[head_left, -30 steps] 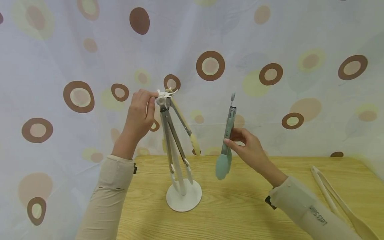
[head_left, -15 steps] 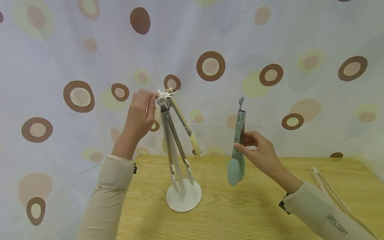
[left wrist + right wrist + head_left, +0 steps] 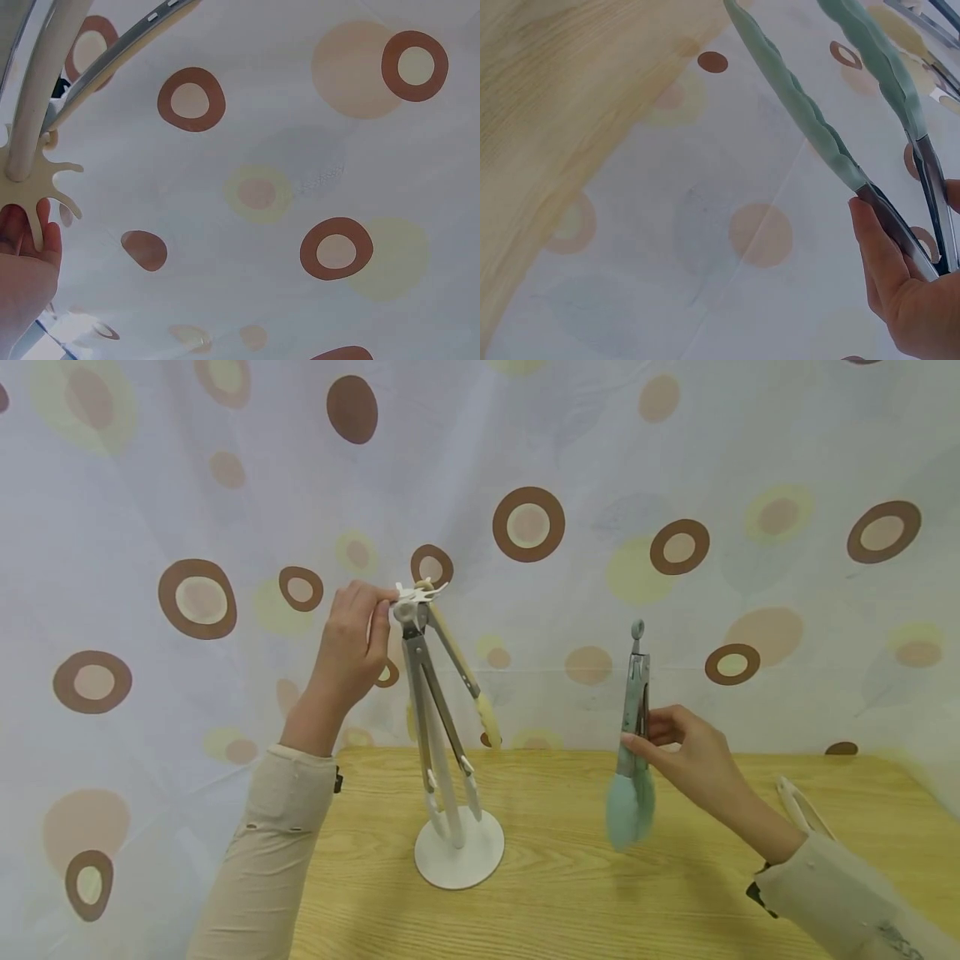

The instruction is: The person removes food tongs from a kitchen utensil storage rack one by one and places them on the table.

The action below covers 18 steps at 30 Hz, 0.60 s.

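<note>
Upright above the wooden table (image 3: 570, 893), the green-tipped tongs (image 3: 632, 752) are pinched at their metal shaft between the thumb and fingers of my right hand (image 3: 690, 756), silicone ends pointing down and clear of the tabletop, well to the right of the white stand (image 3: 450, 827). My left hand (image 3: 348, 647) pinches the hooked crown (image 3: 414, 593) at the stand's top with curled fingertips. Two more tongs hang from that crown: white-tipped tongs (image 3: 438, 727) and cream-tipped tongs (image 3: 468, 681). Pale wooden tongs (image 3: 798, 802) lie at the table's right edge.
</note>
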Available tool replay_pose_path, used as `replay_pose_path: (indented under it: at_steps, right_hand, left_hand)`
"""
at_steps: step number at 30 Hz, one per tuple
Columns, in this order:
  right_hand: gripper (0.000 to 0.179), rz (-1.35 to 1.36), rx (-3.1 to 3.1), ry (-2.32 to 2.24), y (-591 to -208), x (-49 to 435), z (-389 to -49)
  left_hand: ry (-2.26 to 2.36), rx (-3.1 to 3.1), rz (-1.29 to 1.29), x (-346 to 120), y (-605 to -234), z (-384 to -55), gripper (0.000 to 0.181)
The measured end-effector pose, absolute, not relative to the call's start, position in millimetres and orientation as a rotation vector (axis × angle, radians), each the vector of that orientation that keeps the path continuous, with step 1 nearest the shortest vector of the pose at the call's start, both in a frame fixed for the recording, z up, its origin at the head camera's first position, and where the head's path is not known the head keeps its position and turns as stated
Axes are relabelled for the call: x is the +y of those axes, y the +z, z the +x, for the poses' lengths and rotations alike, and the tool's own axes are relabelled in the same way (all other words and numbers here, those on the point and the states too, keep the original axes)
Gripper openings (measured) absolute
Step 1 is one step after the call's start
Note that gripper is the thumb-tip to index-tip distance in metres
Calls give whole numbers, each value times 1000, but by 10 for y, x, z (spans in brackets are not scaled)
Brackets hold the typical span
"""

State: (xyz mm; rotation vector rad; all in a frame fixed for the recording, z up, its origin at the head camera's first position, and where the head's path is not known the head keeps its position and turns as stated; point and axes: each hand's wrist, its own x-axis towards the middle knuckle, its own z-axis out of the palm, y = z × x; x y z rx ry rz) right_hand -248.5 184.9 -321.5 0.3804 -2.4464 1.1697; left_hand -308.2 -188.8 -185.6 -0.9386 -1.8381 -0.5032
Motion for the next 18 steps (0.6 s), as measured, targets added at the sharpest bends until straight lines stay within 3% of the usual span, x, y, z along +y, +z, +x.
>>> replay_pose_path:
  at_steps: [18]
  right_hand:
    - [43,294,-2566,1137,-3332,2141,-2438]
  left_hand:
    - [-515,-1844,-936,-1886,-1852,-3084,20]
